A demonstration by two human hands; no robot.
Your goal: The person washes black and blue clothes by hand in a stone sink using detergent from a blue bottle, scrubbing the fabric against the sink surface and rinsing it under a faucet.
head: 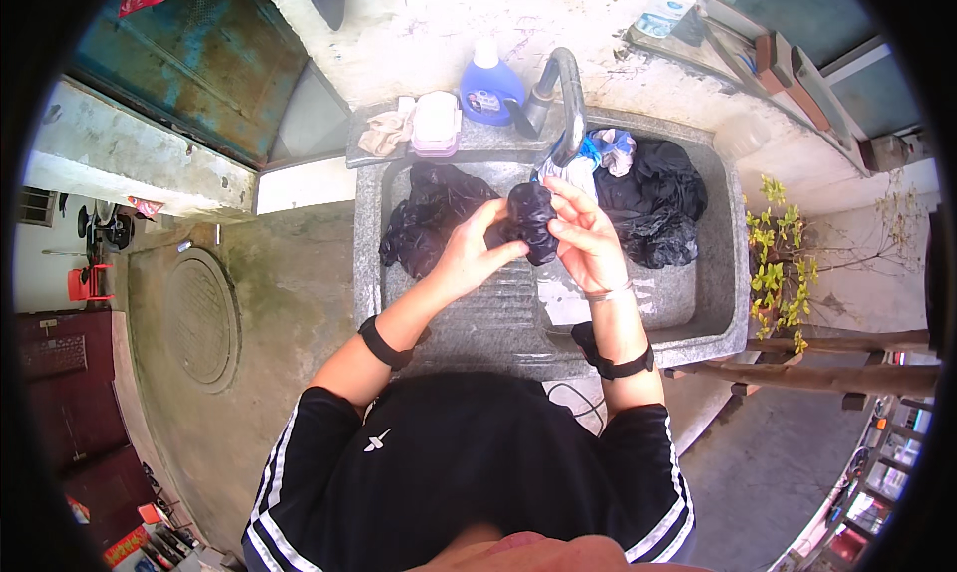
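Note:
Between my two hands is a small, wadded dark cloth [531, 215], wet-looking and held above the stone laundry sink [366, 310]. My left hand [476, 249] has its thumb and fingers around the bundle's left side. On its right side, the fingertips and thumb of my right hand [591, 239] press against it. Below and left of the hands, a heap of dark wet fabric [434, 206] lies in the washboard side. More black fabric [658, 183] fills the back of the right basin, next to a white and blue cloth [614, 150].
A metal faucet [572, 94] arches over the sink just beyond my hands. On the back ledge stand a blue detergent bottle [490, 90], a soap box [436, 123] and a beige cloth [386, 132]. A leafy plant [777, 265] grows at the right; a manhole cover [198, 318] lies left.

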